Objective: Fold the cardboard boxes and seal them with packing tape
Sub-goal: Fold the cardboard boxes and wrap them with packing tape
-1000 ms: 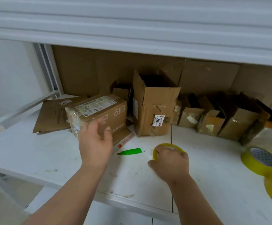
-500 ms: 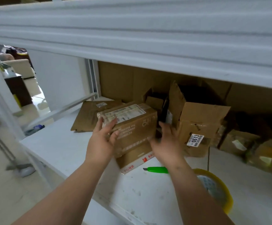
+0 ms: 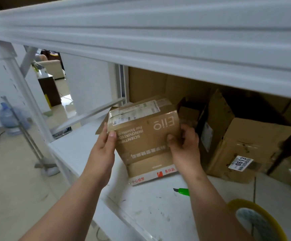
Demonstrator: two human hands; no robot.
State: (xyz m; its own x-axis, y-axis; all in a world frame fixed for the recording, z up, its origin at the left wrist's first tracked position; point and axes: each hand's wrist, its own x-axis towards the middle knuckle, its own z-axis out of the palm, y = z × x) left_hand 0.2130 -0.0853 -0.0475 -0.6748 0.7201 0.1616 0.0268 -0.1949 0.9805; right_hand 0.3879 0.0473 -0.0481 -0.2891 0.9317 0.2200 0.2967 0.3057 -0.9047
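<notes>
A closed brown cardboard box (image 3: 146, 131) with white upside-down print and shipping labels on top is lifted and tilted above the white shelf (image 3: 82, 146). My left hand (image 3: 104, 145) grips its left end, thumb on the front face. My right hand (image 3: 184, 146) grips its right end, thumb on the front. Below it lies a flat cardboard piece (image 3: 151, 172) with red and white tape. A yellow roll of packing tape (image 3: 255, 221) lies at the lower right. A green box cutter (image 3: 182, 191) lies on the shelf, partly behind my right forearm.
An open box with a 0613 label (image 3: 240, 145) stands right of the held box, with more boxes behind it. A white shelf beam (image 3: 158, 40) hangs overhead. At left are the floor, a water bottle (image 3: 11, 117) and a metal stand (image 3: 42, 165).
My right hand let go of the tape roll and took the box's right end. Both hands have lifted the box off the flat cardboard and tilted it toward me.
</notes>
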